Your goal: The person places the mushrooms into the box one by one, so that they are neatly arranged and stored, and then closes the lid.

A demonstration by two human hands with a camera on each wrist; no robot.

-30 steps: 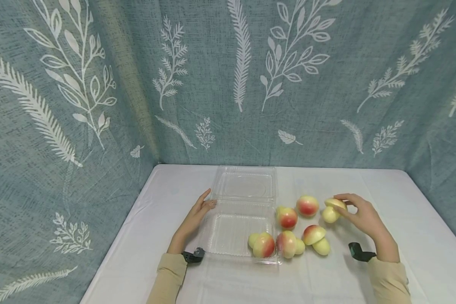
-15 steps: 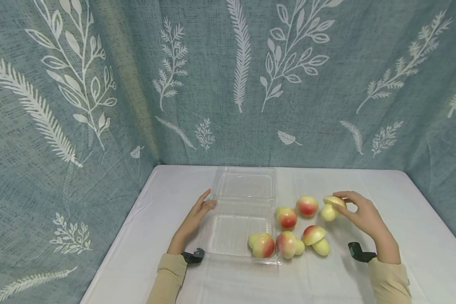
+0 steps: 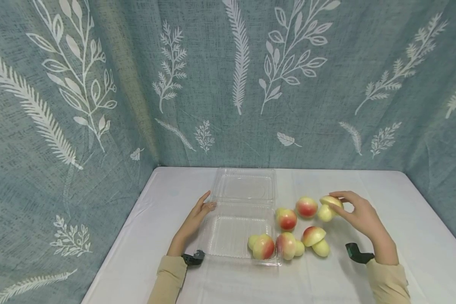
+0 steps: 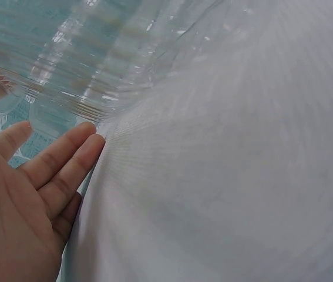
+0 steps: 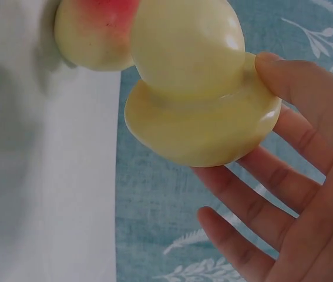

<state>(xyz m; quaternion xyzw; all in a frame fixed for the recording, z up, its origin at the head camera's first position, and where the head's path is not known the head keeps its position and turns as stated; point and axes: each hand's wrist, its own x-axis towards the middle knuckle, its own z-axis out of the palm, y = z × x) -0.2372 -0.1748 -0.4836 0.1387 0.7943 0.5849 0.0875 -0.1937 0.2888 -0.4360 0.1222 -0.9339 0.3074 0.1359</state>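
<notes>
Glossy pale-yellow mushroom shape (image 3: pixel 326 209), cap pinched in right hand's (image 3: pixel 361 213) fingers, at right of white-covered bench (image 3: pixel 380 185). Nearby, four red-and-yellow mushroom shapes (image 3: pixel 307 207); a fifth (image 3: pixel 264 247) in clear hinged plastic container (image 3: pixel 228 236). Left hand (image 3: pixel 195 218): fingers extended, at container's left edge.

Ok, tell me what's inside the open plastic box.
One red-and-yellow mushroom rests in the plastic box, near its right front corner. The ribbed floor shows beside it, but the patch under that mushroom is covered. A second mushroom is at the right edge, apparently outside.
</notes>
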